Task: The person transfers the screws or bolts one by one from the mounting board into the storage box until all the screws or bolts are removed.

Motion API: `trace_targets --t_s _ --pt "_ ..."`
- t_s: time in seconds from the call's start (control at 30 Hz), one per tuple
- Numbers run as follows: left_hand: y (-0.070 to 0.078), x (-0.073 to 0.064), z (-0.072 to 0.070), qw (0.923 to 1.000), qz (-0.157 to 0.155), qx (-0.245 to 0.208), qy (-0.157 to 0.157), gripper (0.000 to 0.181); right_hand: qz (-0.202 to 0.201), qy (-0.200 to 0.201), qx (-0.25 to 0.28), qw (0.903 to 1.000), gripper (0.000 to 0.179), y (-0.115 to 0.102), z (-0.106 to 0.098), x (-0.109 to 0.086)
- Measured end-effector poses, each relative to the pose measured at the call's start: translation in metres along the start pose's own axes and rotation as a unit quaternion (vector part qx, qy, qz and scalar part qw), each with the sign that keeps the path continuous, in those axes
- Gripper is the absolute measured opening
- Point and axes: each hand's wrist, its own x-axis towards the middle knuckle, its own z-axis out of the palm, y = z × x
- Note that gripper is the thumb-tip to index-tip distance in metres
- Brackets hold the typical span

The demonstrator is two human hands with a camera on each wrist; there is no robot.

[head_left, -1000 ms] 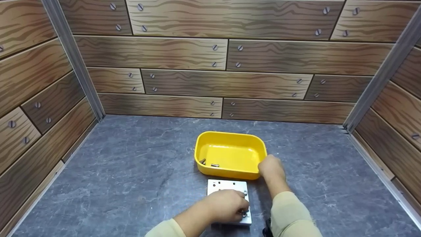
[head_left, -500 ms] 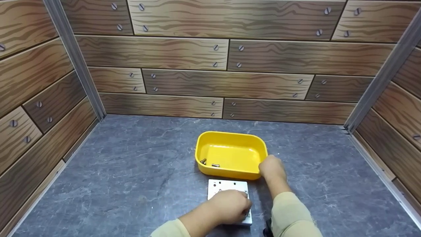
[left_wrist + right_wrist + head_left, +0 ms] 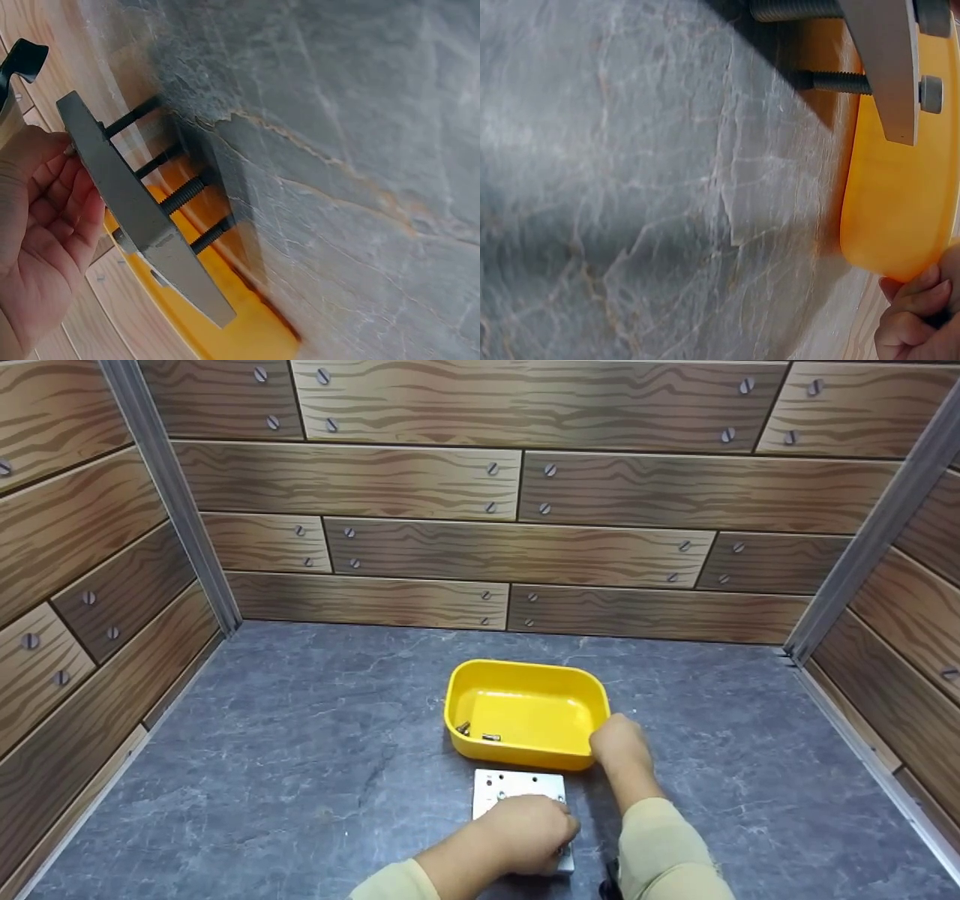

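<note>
My left hand [image 3: 525, 832] is over the silver metal plate [image 3: 517, 785], fingers curled. In the left wrist view its thumb and fingertips pinch a small screw head [image 3: 70, 150] at the plate's upper face. Several threaded screws [image 3: 185, 196] run down through the plate and hold it up off the table. Hex-type heads are visible on top, such as a cylindrical screw head [image 3: 931, 94] in the right wrist view. My right hand [image 3: 621, 742] grips the front right corner of a yellow bin [image 3: 525, 754], its fingers curled at the wall.
A few loose screws [image 3: 490, 737] lie in the bin's front left part. The bin stands just behind the plate on the grey marbled table [image 3: 300, 780]. Wood-patterned walls [image 3: 480, 547] enclose the back and sides. Something black [image 3: 611, 877] shows beside the right sleeve.
My left hand has turned and shifted slightly right over the plate, with the fingers now covering the screw seen earlier. The right hand and the bin stay in place.
</note>
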Motion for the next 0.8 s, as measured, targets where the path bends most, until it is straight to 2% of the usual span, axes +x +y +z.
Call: trace_targets --t_s 0.5,0.67,0.8 --pt "0.0038 0.0027 -0.0047 0.9993 -0.004 0.03 -0.022 0.017 -0.002 -0.005 -0.008 1.0 0.024 -0.001 0.0 0.0001" --pt "0.0042 0.0029 -0.0049 0.9995 0.002 0.026 -0.016 0.015 -0.006 0.0 -0.01 0.9999 0.025 -0.0009 -0.0002 0.0003" --pt "0.0037 0.0039 -0.0061 0.9996 -0.001 0.014 -0.024 0.015 -0.007 0.002 -0.009 0.9999 0.026 -0.0007 -0.0004 0.0004"
